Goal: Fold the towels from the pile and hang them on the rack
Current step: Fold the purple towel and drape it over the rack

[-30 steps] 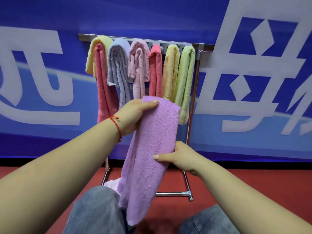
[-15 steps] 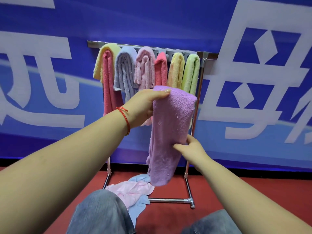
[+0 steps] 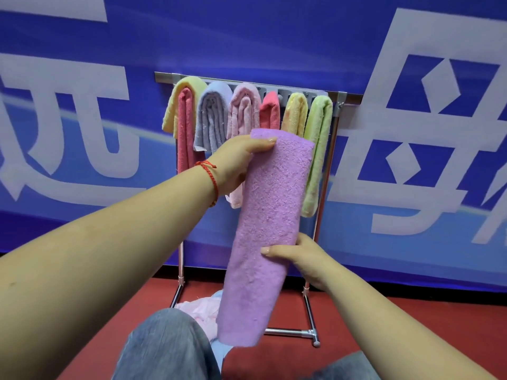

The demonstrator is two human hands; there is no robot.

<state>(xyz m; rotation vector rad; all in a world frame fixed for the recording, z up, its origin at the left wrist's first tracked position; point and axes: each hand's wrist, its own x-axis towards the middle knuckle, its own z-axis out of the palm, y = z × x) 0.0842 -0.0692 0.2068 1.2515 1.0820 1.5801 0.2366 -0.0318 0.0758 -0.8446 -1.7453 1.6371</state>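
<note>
A folded purple towel [image 3: 269,226] hangs lengthwise in front of the metal rack [image 3: 338,96]. My left hand [image 3: 238,163] grips its top fold, thumb across the front. My right hand [image 3: 299,259] pinches the towel's right edge about halfway down. Several folded towels hang on the rack's top bar: yellow over red [image 3: 183,111], grey-blue [image 3: 212,113], pink [image 3: 244,111], coral [image 3: 270,111], yellow [image 3: 295,113] and green [image 3: 318,138]. The pile of pink and blue towels [image 3: 197,309] lies on the floor at the rack's foot, mostly hidden by the purple towel and my knee.
A blue banner [image 3: 274,37] with large white characters stands right behind the rack. The floor [image 3: 411,325] is red. My knees in grey jeans [image 3: 164,349] fill the bottom of the view. The rack's base bar [image 3: 290,331] runs low at the right.
My right hand has slid from behind the towel to pinch its right edge. The towel now hangs lower and tilts down to the left. My left hand holds the top as before.
</note>
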